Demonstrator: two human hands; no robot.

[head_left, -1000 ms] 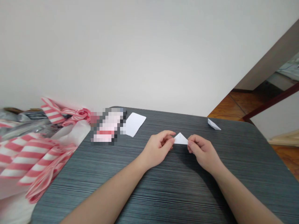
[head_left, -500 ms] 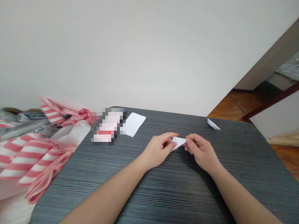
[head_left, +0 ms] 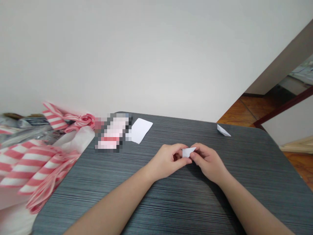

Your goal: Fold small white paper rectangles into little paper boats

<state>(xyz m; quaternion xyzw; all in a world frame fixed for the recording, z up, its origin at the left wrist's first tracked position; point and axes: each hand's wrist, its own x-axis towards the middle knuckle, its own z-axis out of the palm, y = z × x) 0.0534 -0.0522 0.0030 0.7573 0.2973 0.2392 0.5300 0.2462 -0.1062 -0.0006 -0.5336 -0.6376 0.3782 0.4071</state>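
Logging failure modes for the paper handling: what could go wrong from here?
1. The small, angular piece of folded white paper is pinched between the left hand and right hand; uneven pressure could skew a crease.
2. Fingers cover part of it, so a misaligned edge might go unnoticed from this view.
3. The pointed, folded white paper piece lies near the dark, streaked tabletop's far edge; a bump might knock it off.

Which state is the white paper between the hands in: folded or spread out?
Folded: the white paper makes a small, sharp-cornered shape between the left hand and right hand; layers can't be counted.
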